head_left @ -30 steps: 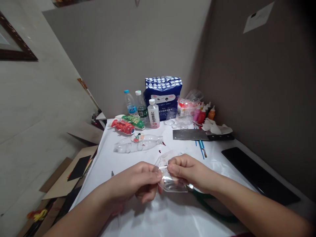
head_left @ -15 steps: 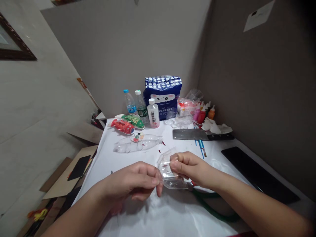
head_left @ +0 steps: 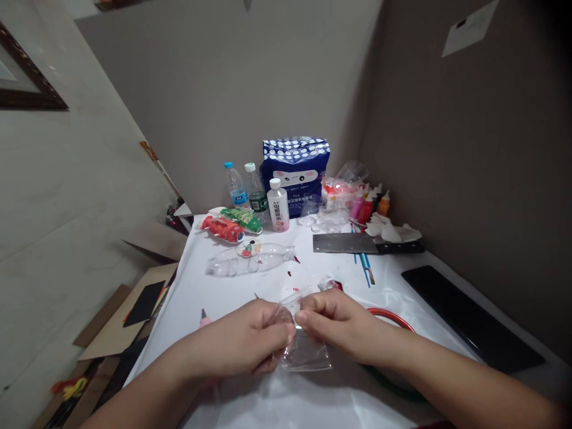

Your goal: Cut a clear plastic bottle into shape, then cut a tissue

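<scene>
Had the clear plastic piece (head_left: 308, 356) at lower center of frame, held up over the white table cover (head_left: 250, 393). Left hand (head_left: 263, 335) had its left edge pinched, thumb on top, fingers curled under. Right hand (head_left: 335, 319) gripped the upper right part between thumb and curled fingers. Fingertips of both hands were close together; couldn't tell if they touched. Red-and-green loop (head_left: 393, 316) was partly hidden by the right forearm. Pink-handled tool (head_left: 205, 322) poked out behind the left wrist, mostly covered. Clear cut bottle (head_left: 250, 261) lay on its side, left of center. Cleaver (head_left: 346, 243) lay flat right of center, blade toward the left, blue brushes (head_left: 366, 269) beside and partly under it. Black slab (head_left: 469, 319) was at the right edge of the cover.
</scene>
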A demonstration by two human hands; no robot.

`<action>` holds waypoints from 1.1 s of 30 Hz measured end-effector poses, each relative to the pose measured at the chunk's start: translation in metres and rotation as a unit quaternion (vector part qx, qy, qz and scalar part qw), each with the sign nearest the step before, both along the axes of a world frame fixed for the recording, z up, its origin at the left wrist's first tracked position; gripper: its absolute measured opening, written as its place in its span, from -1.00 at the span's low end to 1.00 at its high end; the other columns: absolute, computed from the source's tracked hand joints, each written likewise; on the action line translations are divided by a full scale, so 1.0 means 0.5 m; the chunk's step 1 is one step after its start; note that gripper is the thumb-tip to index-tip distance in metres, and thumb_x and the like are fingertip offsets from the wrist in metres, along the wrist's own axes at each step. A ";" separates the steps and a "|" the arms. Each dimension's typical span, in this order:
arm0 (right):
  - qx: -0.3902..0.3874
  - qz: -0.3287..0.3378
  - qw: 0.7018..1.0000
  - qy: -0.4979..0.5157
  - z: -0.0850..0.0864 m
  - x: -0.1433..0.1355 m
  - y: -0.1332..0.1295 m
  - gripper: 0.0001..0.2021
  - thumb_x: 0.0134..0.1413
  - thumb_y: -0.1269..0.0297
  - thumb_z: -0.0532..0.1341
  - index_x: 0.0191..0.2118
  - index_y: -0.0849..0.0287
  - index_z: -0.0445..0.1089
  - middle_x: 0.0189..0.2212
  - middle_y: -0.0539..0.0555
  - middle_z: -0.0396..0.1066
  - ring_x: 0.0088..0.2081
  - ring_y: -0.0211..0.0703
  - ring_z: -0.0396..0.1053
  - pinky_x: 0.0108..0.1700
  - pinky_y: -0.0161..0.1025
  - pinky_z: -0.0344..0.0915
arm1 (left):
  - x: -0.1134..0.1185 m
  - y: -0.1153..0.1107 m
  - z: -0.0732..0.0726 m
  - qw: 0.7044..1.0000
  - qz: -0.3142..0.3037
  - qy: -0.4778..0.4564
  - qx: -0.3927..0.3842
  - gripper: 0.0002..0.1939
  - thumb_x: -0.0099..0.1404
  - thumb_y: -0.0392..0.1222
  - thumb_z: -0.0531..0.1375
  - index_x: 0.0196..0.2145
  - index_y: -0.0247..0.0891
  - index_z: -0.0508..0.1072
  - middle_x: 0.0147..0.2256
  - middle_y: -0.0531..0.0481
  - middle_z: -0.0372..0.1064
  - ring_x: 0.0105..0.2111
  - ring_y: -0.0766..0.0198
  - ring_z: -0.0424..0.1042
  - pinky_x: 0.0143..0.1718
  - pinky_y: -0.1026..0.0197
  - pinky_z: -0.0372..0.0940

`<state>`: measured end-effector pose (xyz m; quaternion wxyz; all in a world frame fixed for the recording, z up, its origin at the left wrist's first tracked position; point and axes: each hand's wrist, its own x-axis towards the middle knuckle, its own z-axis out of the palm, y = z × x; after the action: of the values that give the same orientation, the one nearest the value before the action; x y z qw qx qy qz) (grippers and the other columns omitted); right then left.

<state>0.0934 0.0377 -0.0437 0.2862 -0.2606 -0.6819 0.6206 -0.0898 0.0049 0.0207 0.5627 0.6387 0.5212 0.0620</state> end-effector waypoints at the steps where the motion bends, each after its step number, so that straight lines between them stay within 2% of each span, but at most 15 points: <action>1: 0.001 -0.004 1.000 0.003 0.001 0.000 0.000 -0.58 0.14 -0.02 0.14 -0.58 0.18 0.18 -0.63 -0.11 0.10 -0.56 -0.37 0.03 -0.51 -0.36 0.01 | -0.001 -0.002 0.002 1.000 -0.013 0.015 0.011 -0.69 0.28 -0.11 -0.03 -0.58 -0.24 0.21 -0.70 0.18 0.11 -0.67 0.43 0.06 -0.58 0.36 0.03; 4: 0.024 -0.033 0.999 0.030 0.012 0.007 0.000 -0.72 0.05 0.08 0.26 -0.42 0.17 0.23 -0.52 -0.10 0.17 -0.49 -0.34 0.10 -0.44 -0.36 0.09 | -0.006 -0.012 0.003 0.995 -0.040 0.069 0.056 -0.64 0.30 -0.04 -0.08 -0.56 -0.24 0.23 -0.67 0.17 0.17 -0.64 0.42 0.11 -0.54 0.37 0.08; 5: 0.052 -0.044 0.997 0.039 0.017 0.010 -0.001 -0.75 0.02 0.14 0.30 -0.34 0.16 0.25 -0.46 -0.08 0.22 -0.45 -0.32 0.15 -0.39 -0.35 0.14 | -0.006 -0.016 0.002 0.993 -0.043 0.084 0.070 -0.64 0.31 -0.03 -0.08 -0.55 -0.24 0.24 -0.65 0.17 0.19 -0.63 0.42 0.11 -0.53 0.37 0.08; 7: 0.156 -0.053 0.985 0.053 0.025 0.017 -0.004 -0.78 0.03 0.25 0.32 -0.24 0.15 0.30 -0.36 -0.03 0.31 -0.35 -0.27 0.24 -0.28 -0.31 0.21 | -0.005 -0.022 -0.003 0.988 -0.044 0.109 0.103 -0.66 0.30 -0.03 -0.07 -0.53 -0.24 0.26 -0.61 0.17 0.21 -0.60 0.40 0.12 -0.51 0.37 0.09; 9: 0.288 -0.045 0.956 0.045 0.027 0.021 -0.008 -0.86 0.11 0.34 0.26 -0.19 0.16 0.36 -0.32 0.03 0.37 -0.28 -0.23 0.29 -0.22 -0.28 0.22 | -0.001 -0.026 -0.012 0.980 -0.032 0.137 0.139 -0.69 0.28 -0.06 -0.04 -0.52 -0.24 0.29 -0.58 0.16 0.25 -0.57 0.39 0.14 -0.47 0.36 0.12; 11: 0.393 -0.042 0.918 0.020 0.022 0.021 -0.013 -0.84 0.19 0.40 0.17 -0.11 0.19 0.37 -0.33 0.08 0.39 -0.28 -0.20 0.30 -0.23 -0.27 0.21 | 0.003 -0.031 -0.022 0.972 -0.012 0.170 0.164 -0.71 0.27 -0.09 -0.04 -0.52 -0.23 0.32 -0.55 0.15 0.30 -0.55 0.38 0.16 -0.41 0.33 0.17; 13: 0.460 -0.048 0.886 -0.017 0.014 0.019 -0.019 -0.78 0.20 0.45 0.11 -0.05 0.25 0.35 -0.37 0.11 0.38 -0.34 -0.19 0.28 -0.32 -0.26 0.18 | 0.010 -0.035 -0.032 0.965 0.000 0.194 0.177 -0.70 0.27 -0.11 -0.05 -0.53 -0.21 0.34 -0.55 0.15 0.34 -0.56 0.37 0.19 -0.35 0.29 0.20; 16: 0.526 -0.087 0.845 -0.047 0.000 0.012 -0.025 -0.80 0.16 0.51 0.05 -0.16 0.32 0.38 -0.49 0.10 0.35 -0.48 -0.19 0.19 -0.45 -0.24 0.07 | 0.021 -0.039 -0.041 0.962 -0.002 0.189 0.196 -0.70 0.27 -0.15 -0.06 -0.51 -0.18 0.38 -0.54 0.14 0.39 -0.56 0.36 0.22 -0.32 0.26 0.23; 18: 0.538 -0.123 0.832 -0.057 -0.005 0.008 -0.028 -0.80 0.11 0.54 0.03 -0.27 0.31 0.39 -0.55 0.08 0.33 -0.53 -0.19 0.15 -0.48 -0.23 0.02 | 0.028 -0.039 -0.042 0.962 0.000 0.173 0.213 -0.70 0.27 -0.19 -0.07 -0.49 -0.17 0.40 -0.52 0.13 0.42 -0.55 0.34 0.26 -0.33 0.26 0.24; 21: 0.533 -0.147 0.831 -0.065 -0.005 0.003 -0.027 -0.80 0.10 0.53 0.02 -0.34 0.29 0.38 -0.58 0.08 0.32 -0.54 -0.19 0.15 -0.48 -0.23 0.02 | 0.032 -0.038 -0.044 0.960 0.010 0.160 0.229 -0.70 0.25 -0.23 -0.07 -0.49 -0.16 0.41 -0.51 0.13 0.44 -0.53 0.32 0.29 -0.36 0.28 0.22; 26: 0.562 -0.138 0.812 -0.072 0.000 0.002 -0.020 -0.80 0.10 0.54 0.04 -0.24 0.24 0.37 -0.49 0.09 0.40 -0.48 -0.17 0.24 -0.40 -0.20 0.10 | 0.021 -0.038 -0.062 0.956 0.047 0.172 0.232 -0.75 0.22 -0.23 -0.03 -0.52 -0.18 0.38 -0.58 0.17 0.33 -0.60 0.37 0.16 -0.43 0.31 0.11; 28: 0.554 -0.148 0.816 -0.071 0.001 0.004 -0.016 -0.81 0.10 0.54 0.06 -0.22 0.23 0.36 -0.48 0.09 0.41 -0.46 -0.17 0.26 -0.39 -0.20 0.13 | 0.018 -0.032 -0.067 0.959 0.060 0.161 0.226 -0.76 0.23 -0.21 -0.03 -0.51 -0.20 0.35 -0.59 0.18 0.27 -0.59 0.38 0.12 -0.45 0.31 0.06; 31: 0.519 -0.189 0.832 -0.047 -0.002 0.009 -0.008 -0.82 0.11 0.53 0.10 -0.19 0.21 0.34 -0.46 0.07 0.43 -0.43 -0.18 0.31 -0.36 -0.22 0.20 | 0.020 -0.015 -0.063 0.968 0.080 0.110 0.208 -0.78 0.26 -0.15 -0.02 -0.49 -0.22 0.30 -0.58 0.18 0.17 -0.56 0.39 0.11 -0.45 0.32 0.02; 33: 0.502 -0.231 0.833 -0.033 -0.004 0.012 -0.002 -0.83 0.12 0.52 0.13 -0.18 0.19 0.34 -0.43 0.06 0.45 -0.41 -0.19 0.35 -0.34 -0.24 0.24 | 0.023 -0.005 -0.056 0.979 0.076 0.040 0.184 -0.81 0.25 -0.10 0.04 -0.47 -0.22 0.27 -0.55 0.18 0.13 -0.53 0.38 0.14 -0.46 0.33 0.04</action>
<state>0.0994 0.0366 -0.0456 0.4904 -0.2510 -0.8286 0.0995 -0.0782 0.0025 -0.0072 0.4080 0.6914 0.5704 0.1737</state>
